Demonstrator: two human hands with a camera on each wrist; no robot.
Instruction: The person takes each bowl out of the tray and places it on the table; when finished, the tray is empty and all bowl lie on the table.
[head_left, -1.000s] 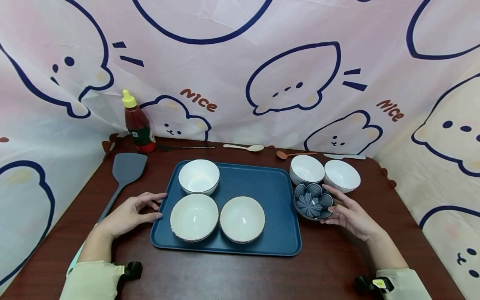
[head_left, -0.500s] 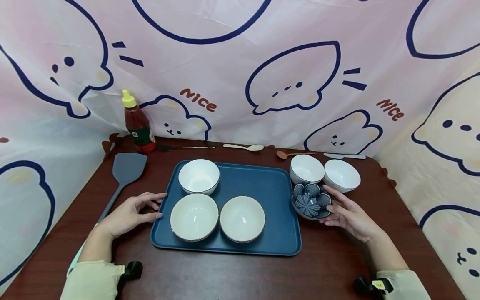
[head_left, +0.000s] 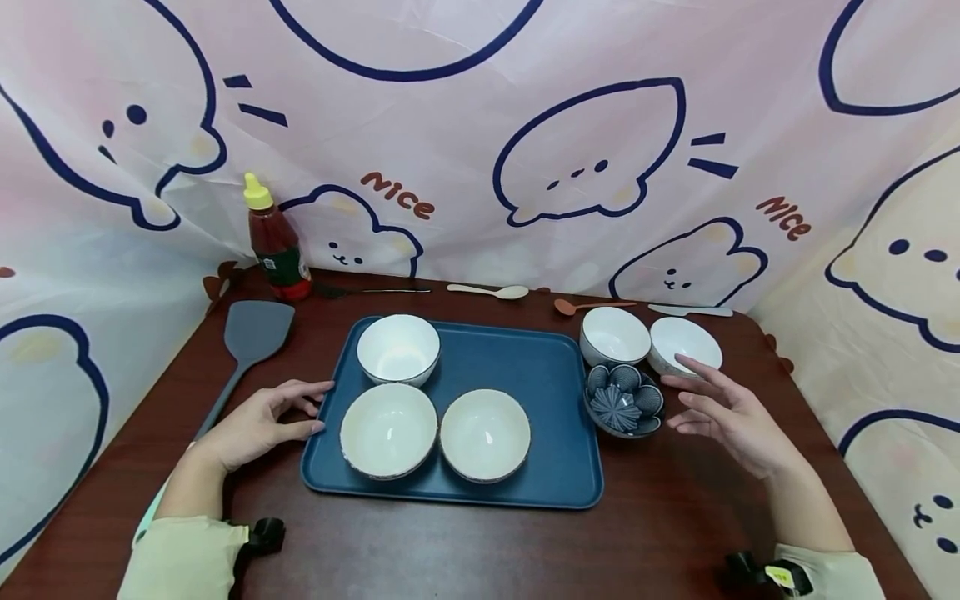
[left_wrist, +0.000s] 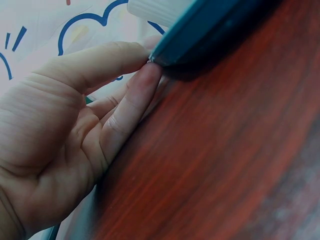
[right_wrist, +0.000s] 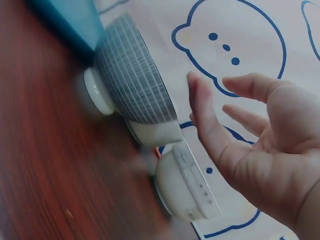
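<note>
Step in hand: by my reading, a pause between bowls; the patterned blue bowl (head_left: 624,402) sits on the table (head_left: 465,542), ungripped, just off the right edge of the blue tray (head_left: 525,367).
Right hand: right hand (head_left: 723,412) is beside the patterned bowl, fingers spread and relaxed, pinching nothing; the right wrist view shows a clear gap between fingertips (right_wrist: 197,87) and the bowl's striped wall (right_wrist: 132,80).
Left hand: left hand (head_left: 258,421) lies on the table at the tray's left edge, fingers fairly straight; the left wrist view shows the thumb tip (left_wrist: 147,75) touching the tray rim (left_wrist: 200,30), steadying rather than gripping it.
On the tray: three white bowls, namely back-left bowl (head_left: 398,349), front-left bowl (head_left: 388,431), front-middle bowl (head_left: 485,435). The tray's right-hand back portion is bare.
Off the tray: two more white bowls (head_left: 614,336) and (head_left: 685,346), side by side behind the patterned bowl and near it; whether they touch it I cannot tell.
Along the back: sauce bottle (head_left: 273,242), grey spatula (head_left: 251,337), pale spoon (head_left: 491,292), brown spoon (head_left: 588,307).
Next move, judged: if the patterned bowl is to join the others, the right hand needs to close on its rim or wall, lift it over the tray lip and set it in the bare right portion.
Caution: the neighbouring bowls crowd the far side, so a grip from the near side seems safer; the left hand looks well placed to keep the tray from sliding.
</note>
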